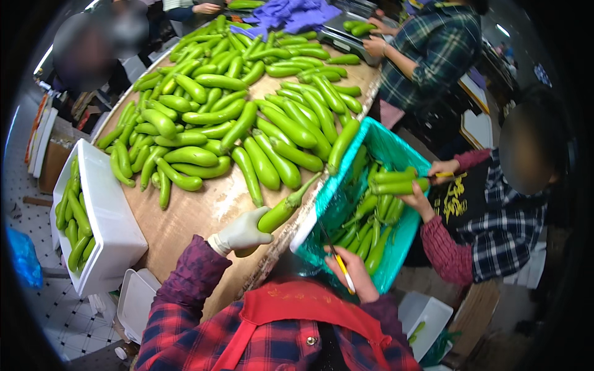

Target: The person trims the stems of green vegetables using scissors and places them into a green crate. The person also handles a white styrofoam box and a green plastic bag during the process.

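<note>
My left hand (241, 232), in a white glove, grips a long green eggplant (281, 214) over the near edge of the wooden table (216, 234). Its long stem points up and to the right. Bare, my right hand (358, 273) holds a slim knife (344, 269) by a yellow-and-white handle. The thin dark blade points up and left, apart from the eggplant, at the near side of a foam box lined with teal plastic (401, 139). Green eggplants (378, 241) lie inside that box. A large heap of green eggplants (195, 120) covers much of the table beyond my left hand.
At left, a tilted white foam box (111, 222) holds more eggplants. A co-worker's hands (420, 201) hold eggplants and a yellow-handled tool over the teal-lined box. Farther back, another person handles eggplants above a black device (345, 41), beside crumpled purple material (294, 16).
</note>
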The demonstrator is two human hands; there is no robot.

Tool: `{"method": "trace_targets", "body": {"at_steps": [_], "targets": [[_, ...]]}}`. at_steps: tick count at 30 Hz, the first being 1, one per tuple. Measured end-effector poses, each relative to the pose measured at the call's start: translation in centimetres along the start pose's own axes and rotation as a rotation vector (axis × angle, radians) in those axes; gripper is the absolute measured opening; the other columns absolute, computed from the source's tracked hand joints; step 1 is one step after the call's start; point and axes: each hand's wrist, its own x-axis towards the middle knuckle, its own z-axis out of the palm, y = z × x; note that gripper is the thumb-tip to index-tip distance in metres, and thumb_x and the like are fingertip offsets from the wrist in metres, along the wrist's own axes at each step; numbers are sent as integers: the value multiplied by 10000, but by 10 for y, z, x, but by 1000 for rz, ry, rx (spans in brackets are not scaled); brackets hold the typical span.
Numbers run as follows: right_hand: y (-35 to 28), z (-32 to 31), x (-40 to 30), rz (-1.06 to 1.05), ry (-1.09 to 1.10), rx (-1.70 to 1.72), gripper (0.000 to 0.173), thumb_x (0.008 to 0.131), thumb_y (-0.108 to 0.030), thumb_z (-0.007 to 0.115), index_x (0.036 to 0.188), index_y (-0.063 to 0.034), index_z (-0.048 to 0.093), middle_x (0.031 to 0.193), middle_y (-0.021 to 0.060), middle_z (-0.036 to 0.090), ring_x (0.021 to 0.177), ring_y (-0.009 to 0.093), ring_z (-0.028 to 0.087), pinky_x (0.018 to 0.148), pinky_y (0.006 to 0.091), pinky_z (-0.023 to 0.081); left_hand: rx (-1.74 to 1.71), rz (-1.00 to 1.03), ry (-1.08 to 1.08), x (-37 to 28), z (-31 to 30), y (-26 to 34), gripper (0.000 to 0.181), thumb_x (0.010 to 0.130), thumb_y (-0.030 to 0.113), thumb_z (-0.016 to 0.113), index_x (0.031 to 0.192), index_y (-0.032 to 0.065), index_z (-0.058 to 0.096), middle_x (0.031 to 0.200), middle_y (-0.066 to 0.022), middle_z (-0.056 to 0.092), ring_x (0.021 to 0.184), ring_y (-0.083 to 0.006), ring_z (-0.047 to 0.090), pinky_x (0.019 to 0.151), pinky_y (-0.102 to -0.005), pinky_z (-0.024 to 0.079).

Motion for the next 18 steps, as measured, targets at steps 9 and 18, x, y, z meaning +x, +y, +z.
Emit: {"method": "trace_targets", "body": {"at_steps": [9,18], "targets": [[-14,2,7,-66,47,-133,316,871,-257,701,1050,-2,654,804,182,657,720,313,656,661,351,513,-176,37,-450,-6,28,0,433,784,154,681,1173,27,541,918,-71,636,819,-160,617,755,-303,511],[11,2,-6,183,10,-39,317,924,-279,643,787,5,615,578,76,521,528,127,447,509,323,399,-1166,-278,-724,-21,44,-70,561,970,407,485,1328,-22,429,1058,-195,653,735,-244,681,608,-345,581]]}}
